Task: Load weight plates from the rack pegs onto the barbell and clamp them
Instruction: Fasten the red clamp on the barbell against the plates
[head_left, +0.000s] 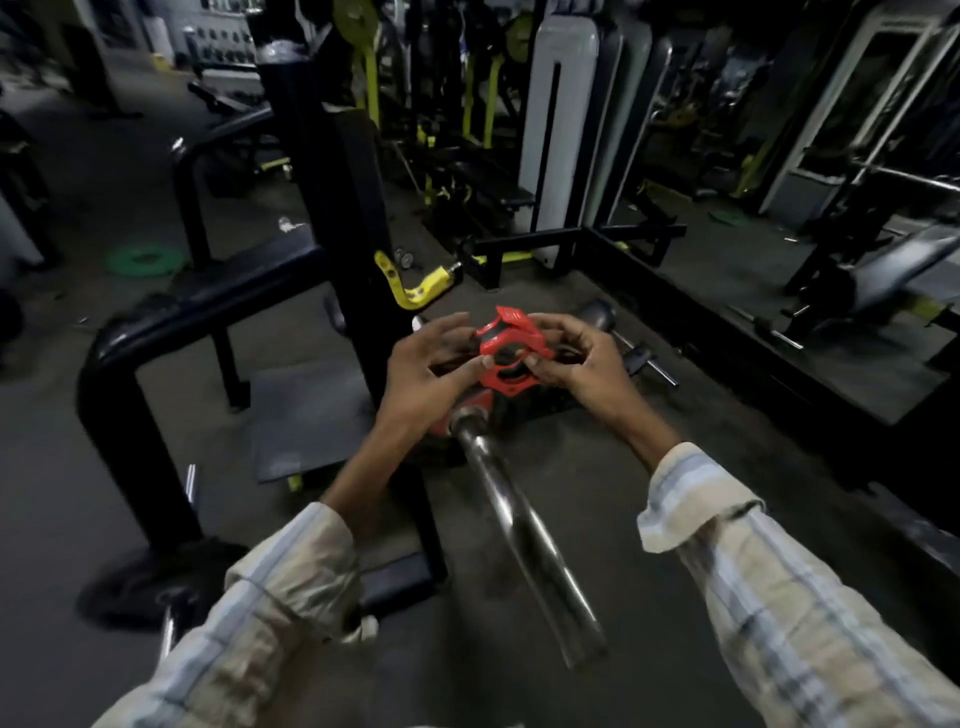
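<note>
While pinched: both hands on clamp

Single head view, forward and down, close over hands.

The clamp is red, the bar dark chrome, the sleeves pale plaid, the frame black, one floor plate green.

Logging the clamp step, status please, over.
Left hand and right hand both on the red collar clamp, held above the barbell. Clamp not yet on the sleeve. Nothing in the way.
</note>
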